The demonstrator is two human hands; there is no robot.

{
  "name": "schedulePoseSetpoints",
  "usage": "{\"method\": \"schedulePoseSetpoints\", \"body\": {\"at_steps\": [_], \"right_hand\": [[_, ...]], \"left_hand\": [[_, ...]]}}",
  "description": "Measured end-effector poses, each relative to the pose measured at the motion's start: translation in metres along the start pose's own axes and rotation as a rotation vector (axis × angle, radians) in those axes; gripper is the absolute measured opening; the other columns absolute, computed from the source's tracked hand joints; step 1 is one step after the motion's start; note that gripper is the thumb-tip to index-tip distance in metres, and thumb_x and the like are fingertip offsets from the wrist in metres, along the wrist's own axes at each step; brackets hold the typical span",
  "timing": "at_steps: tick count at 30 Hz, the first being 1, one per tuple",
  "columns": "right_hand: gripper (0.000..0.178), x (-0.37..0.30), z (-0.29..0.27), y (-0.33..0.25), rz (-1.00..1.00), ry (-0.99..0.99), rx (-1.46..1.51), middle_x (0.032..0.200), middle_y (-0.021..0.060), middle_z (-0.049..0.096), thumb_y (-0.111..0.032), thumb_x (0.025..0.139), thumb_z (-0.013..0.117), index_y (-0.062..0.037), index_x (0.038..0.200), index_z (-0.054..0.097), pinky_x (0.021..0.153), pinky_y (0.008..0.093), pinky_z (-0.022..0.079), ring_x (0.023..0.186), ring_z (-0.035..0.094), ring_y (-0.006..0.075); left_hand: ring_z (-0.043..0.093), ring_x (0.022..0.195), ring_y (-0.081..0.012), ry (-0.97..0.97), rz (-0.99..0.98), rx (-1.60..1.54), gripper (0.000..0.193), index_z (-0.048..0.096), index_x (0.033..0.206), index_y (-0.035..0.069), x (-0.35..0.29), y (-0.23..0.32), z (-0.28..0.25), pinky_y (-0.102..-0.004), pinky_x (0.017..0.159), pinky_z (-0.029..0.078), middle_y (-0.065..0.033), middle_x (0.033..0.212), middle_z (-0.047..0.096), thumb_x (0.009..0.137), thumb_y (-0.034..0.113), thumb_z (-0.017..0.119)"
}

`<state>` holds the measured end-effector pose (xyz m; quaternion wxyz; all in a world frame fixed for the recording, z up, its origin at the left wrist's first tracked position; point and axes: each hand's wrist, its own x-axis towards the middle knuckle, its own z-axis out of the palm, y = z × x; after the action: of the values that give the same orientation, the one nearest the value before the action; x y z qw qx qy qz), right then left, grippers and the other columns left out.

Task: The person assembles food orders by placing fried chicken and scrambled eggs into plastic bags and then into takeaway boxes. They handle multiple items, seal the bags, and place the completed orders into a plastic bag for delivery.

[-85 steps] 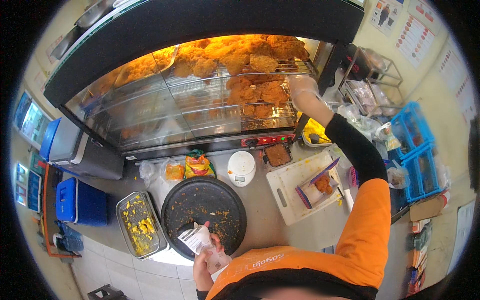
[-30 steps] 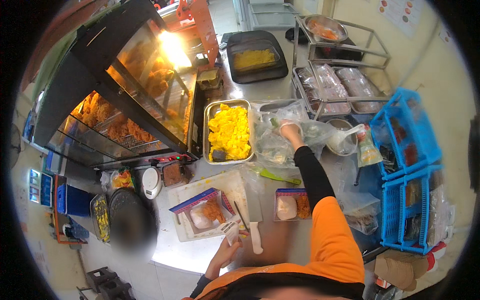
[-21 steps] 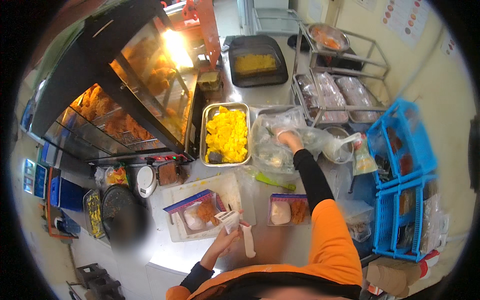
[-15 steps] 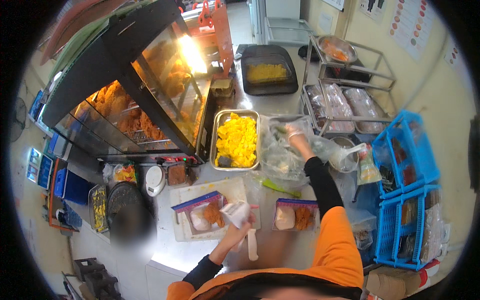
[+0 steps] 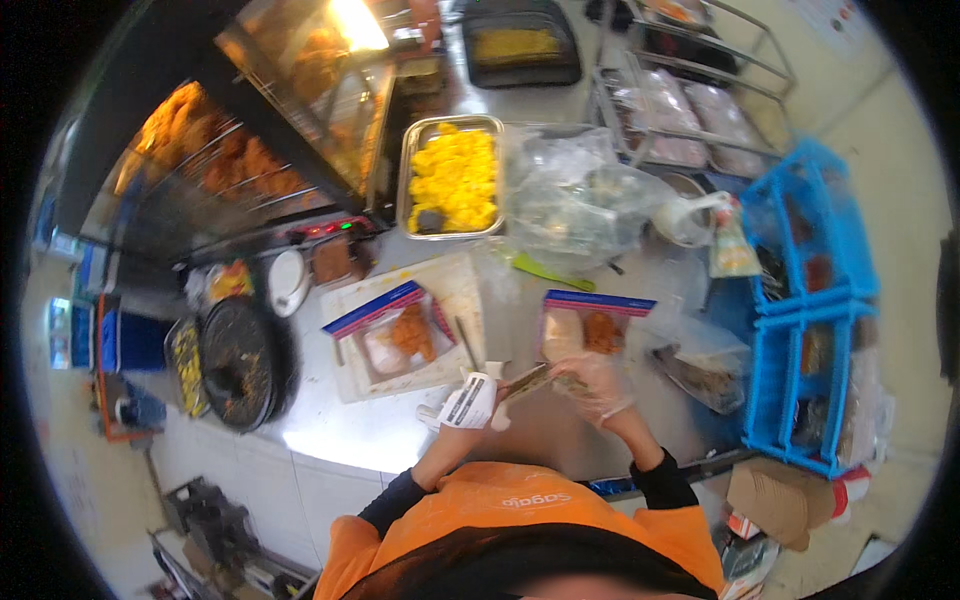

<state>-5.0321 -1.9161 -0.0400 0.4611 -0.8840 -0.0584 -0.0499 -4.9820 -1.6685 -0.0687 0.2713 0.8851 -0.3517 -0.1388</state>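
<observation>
My left hand grips a small white box-like packet with dark print. My right hand, in a clear plastic glove, is closed on a dark, flat strip whose kind I cannot make out. The strip's far end reaches toward my left hand. Just beyond my right hand lies a zip bag with a pale bun and a piece of fried chicken. A second such bag, also holding a bun and fried chicken, rests on the white cutting board.
A metal tray of yellow scrambled egg stands beyond the board, beside a clear plastic bag. A green-handled tool lies before them. The lit food warmer is at left, near a black pan. Blue baskets stand at right.
My right hand has come back from the clear plastic bag toward my body, now with the dark strip. My left hand keeps the white packet. The whole view has shifted.
</observation>
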Motion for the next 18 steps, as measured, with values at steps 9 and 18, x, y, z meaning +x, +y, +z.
{"method": "schedulePoseSetpoints", "body": {"at_steps": [9, 18], "right_hand": [[0.019, 0.027, 0.023, 0.091, 0.093, 0.229, -0.642, 0.081, 0.0122, 0.058, -0.014, 0.076, 0.056, -0.0077, 0.093, 0.061, 0.069, 0.0436, 0.044, 0.077, 0.055, 0.0307], [0.02, -0.007, 0.041, 0.083, 0.141, 0.28, -0.648, 0.086, 0.0111, 0.059, -0.013, 0.074, 0.055, -0.0062, 0.092, 0.061, 0.072, 0.047, 0.041, 0.076, 0.054, 0.0316]], "left_hand": [[0.061, 0.072, -0.0327, 0.706, -0.327, -0.216, 0.021, 0.063, 0.091, 0.006, -0.053, -0.197, -0.047, -0.0391, 0.064, 0.05, -0.0173, 0.084, 0.062, 0.07, 0.008, 0.06], [0.059, 0.071, -0.0339, 0.637, 0.003, 0.233, 0.025, 0.063, 0.086, 0.006, -0.03, -0.242, -0.028, -0.0419, 0.063, 0.048, -0.0162, 0.078, 0.061, 0.062, 0.011, 0.063]]}}
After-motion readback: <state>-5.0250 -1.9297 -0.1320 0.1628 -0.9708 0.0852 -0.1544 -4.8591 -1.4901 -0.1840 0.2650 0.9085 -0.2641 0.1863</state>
